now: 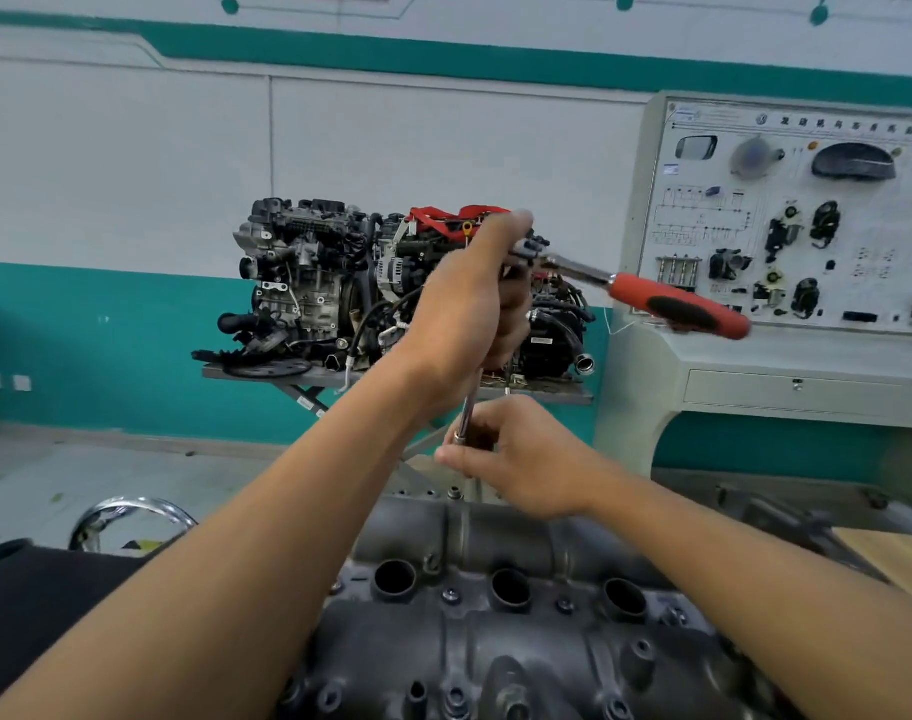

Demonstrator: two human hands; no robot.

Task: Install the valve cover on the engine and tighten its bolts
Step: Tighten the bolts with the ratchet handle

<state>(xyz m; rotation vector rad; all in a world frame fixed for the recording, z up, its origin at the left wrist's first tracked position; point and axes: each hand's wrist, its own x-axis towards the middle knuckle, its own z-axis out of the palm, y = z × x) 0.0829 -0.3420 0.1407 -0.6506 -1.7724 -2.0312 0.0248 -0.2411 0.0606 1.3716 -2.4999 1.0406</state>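
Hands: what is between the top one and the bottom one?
In the head view, a shiny extension bar runs from the left hand, at the ratchet, down to the right hand.

The valve cover [495, 641] is dull grey cast metal; the ratchet [672, 304] has a shiny steel shaft and matt red-and-black grip.

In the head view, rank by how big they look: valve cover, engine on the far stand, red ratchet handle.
1. valve cover, though nearness to the camera inflates it
2. engine on the far stand, farther off
3. red ratchet handle, smallest
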